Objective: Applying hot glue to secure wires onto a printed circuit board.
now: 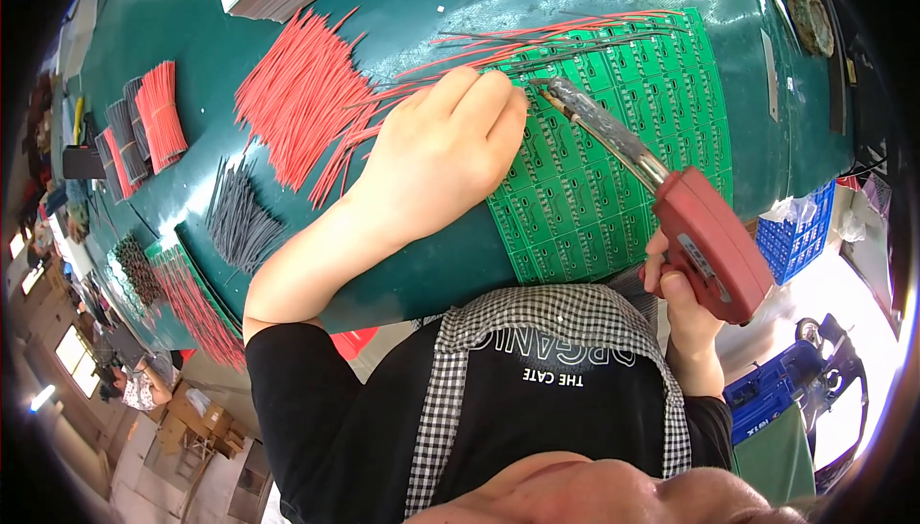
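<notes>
Soldering step: right hand (pixel 692 306) grips red soldering gun (pixel 711 241), tip on green circuit panel (pixel 613 179) on bench (pixel 450 7); left hand (pixel 443 146) pinches a wire there. Next calls for steady tip contact.

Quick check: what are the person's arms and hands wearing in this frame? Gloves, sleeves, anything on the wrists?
Both hands are bare: no gloves on the left hand or the right hand. No watch, ring or wristband shows. The left forearm is uncovered up to a black sleeve that ends near the elbow. A black sleeve edge shows below the right wrist too.
</notes>
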The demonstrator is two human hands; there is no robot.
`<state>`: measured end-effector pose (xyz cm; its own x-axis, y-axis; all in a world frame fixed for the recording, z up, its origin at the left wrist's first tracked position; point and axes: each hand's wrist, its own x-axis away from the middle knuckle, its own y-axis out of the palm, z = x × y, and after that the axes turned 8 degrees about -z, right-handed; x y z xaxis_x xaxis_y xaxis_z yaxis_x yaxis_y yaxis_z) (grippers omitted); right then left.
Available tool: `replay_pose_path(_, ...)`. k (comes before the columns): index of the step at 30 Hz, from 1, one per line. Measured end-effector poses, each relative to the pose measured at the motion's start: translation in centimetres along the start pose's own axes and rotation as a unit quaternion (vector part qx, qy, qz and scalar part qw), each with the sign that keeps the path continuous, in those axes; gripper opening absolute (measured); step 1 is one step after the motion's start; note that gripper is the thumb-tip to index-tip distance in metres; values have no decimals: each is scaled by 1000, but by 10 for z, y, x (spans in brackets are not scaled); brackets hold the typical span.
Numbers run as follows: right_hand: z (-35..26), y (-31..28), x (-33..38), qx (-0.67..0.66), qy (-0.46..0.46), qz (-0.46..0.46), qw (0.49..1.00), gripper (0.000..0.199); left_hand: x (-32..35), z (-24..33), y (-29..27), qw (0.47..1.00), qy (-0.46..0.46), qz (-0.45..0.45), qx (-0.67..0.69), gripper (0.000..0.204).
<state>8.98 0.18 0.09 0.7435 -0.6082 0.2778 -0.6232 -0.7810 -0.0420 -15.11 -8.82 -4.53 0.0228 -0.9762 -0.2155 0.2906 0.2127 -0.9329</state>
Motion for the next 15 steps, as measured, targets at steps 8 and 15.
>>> replay_pose_path(8, 5, -13, 6, -19, 45, -51, 997, 71, -3, 0, 5, 996, 40, 47, -60, 12)
replay_pose_path(15, -2, -8, 6, -103, 41, -7, 994, 65, -4, 0, 5, 994, 54, 41, -83, 10)
